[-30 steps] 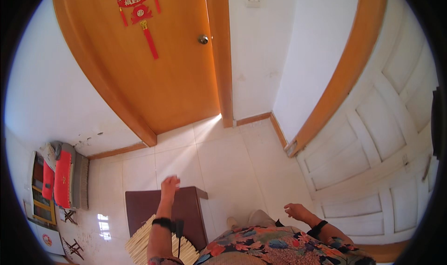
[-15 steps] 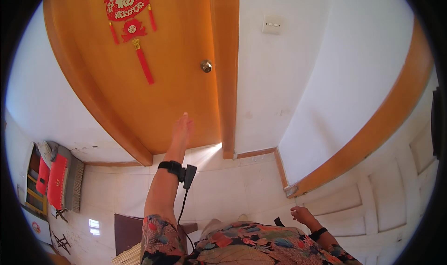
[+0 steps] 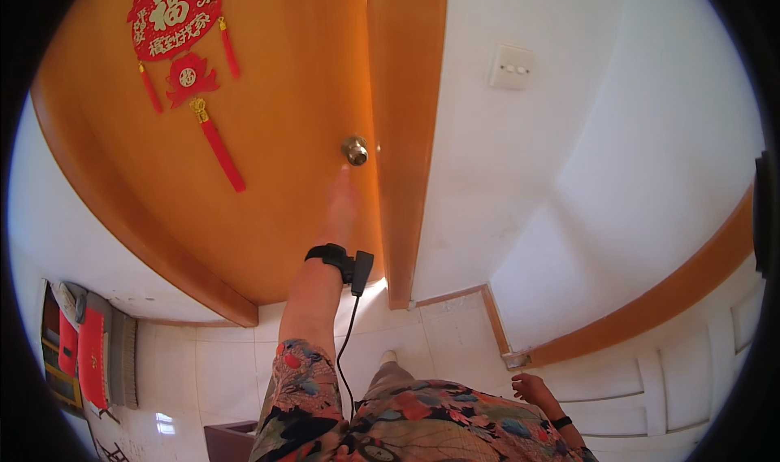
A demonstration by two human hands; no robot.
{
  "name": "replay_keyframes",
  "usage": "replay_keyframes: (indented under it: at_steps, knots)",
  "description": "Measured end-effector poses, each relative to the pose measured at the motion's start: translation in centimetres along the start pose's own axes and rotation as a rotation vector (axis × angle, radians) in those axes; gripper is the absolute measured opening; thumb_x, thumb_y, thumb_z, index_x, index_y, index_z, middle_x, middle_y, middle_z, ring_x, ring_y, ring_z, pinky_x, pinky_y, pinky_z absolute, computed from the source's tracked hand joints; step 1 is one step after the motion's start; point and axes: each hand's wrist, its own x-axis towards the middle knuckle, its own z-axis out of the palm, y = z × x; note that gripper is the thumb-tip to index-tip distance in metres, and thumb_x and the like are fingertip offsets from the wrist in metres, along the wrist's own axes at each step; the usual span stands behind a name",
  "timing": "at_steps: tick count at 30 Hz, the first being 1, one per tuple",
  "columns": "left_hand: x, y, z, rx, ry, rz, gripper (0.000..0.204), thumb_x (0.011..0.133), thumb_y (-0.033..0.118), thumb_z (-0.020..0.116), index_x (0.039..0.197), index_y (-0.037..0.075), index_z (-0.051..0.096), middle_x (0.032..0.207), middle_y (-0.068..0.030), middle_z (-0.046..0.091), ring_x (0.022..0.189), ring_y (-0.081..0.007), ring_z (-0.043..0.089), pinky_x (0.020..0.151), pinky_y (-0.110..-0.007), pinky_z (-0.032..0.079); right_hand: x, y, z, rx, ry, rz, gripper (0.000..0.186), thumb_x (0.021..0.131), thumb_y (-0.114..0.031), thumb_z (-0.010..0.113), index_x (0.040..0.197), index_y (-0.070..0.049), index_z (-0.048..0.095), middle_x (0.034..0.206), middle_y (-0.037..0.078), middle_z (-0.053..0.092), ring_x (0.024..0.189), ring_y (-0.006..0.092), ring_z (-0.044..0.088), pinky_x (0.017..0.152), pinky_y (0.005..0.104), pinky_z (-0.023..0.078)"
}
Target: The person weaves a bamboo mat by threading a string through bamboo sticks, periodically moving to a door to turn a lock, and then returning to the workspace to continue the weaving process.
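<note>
My left hand [image 3: 344, 187] is smeared by motion just below the round brass doorknob [image 3: 355, 151] of a wooden door [image 3: 276, 112]; whether it touches the knob or how its fingers sit I cannot tell. A black band with a cable [image 3: 357, 273] is on that forearm. My right hand [image 3: 530, 389] hangs low at my right side, fingers loosely bent and apart with nothing in them, near a white panelled door [image 3: 617, 397]. A red tasselled hanging [image 3: 180, 31] decorates the wooden door, which has light showing along its edge.
A white switch plate [image 3: 510, 67] is on the wall right of the doorframe [image 3: 406, 137]. The red and grey padded furniture [image 3: 96, 348] stands at the lower left. A brown stool [image 3: 219, 439] is beside me at the bottom, on the tiled floor [image 3: 207, 364]. A skirting board [image 3: 448, 299] runs along the wall.
I have moved closer to the wooden door. My left arm has stretched forward and up toward the doorknob, and the brown stool has slipped mostly out of view below.
</note>
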Motion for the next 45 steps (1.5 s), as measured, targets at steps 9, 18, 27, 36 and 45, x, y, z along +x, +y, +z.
replay_keyframes:
  at_steps: [9,18,27,36,45]
  knots:
    - [4.1,1.3,5.8,-0.068,0.325,-0.136,0.050,0.080,0.051,0.056,0.097,0.005,0.050,0.073,-0.0044,0.051,0.063,-0.0146,0.051,0.050,-0.026,0.041,3.2,-9.8,2.2,-0.050,-0.039,-0.120,0.028,0.087,-0.018,0.050,0.107,0.001,0.054,0.080,0.011,0.063,0.073,0.0166,0.063,0.063,0.0297,0.051]
    - [8.7,-0.1,5.2,-0.156,0.189,-0.280,0.043,0.080,0.039,0.061,0.107,0.007,0.050,0.096,-0.0114,0.054,0.084,-0.0257,0.053,0.071,-0.043,0.048,4.7,-11.1,2.3,-0.204,-0.068,-0.047,0.028,0.086,-0.018,0.051,0.108,0.000,0.054,0.081,0.013,0.064,0.073,0.0177,0.064,0.064,0.0299,0.051]
    - [8.6,-2.0,4.0,-0.112,0.066,-0.110,0.030,0.083,0.028,0.059,0.089,-0.001,0.053,0.076,-0.0130,0.055,0.058,-0.0204,0.055,0.052,-0.033,0.050,6.6,-11.7,2.8,-0.398,-0.159,-0.291,0.020,0.082,-0.014,0.052,0.097,-0.002,0.059,0.096,0.015,0.060,0.076,0.0288,0.060,0.069,0.0387,0.047]
    - [5.1,-0.4,5.5,-0.069,0.165,-0.172,0.037,0.078,0.022,0.066,0.103,-0.001,0.053,0.097,-0.0128,0.057,0.084,-0.0249,0.057,0.066,-0.040,0.055,7.7,-13.8,1.5,-0.311,-0.159,-0.107,0.030,0.086,-0.020,0.052,0.110,-0.002,0.054,0.078,0.013,0.063,0.075,0.0185,0.062,0.066,0.0308,0.048]
    - [4.4,0.1,6.4,-0.028,0.222,-0.165,0.035,0.080,0.022,0.063,0.099,-0.006,0.053,0.094,-0.0136,0.057,0.081,-0.0220,0.058,0.058,-0.034,0.056,7.3,-9.1,2.5,-0.109,-0.129,-0.171,0.024,0.084,-0.020,0.055,0.101,-0.004,0.058,0.070,0.013,0.062,0.065,0.0240,0.061,0.061,0.0342,0.047]
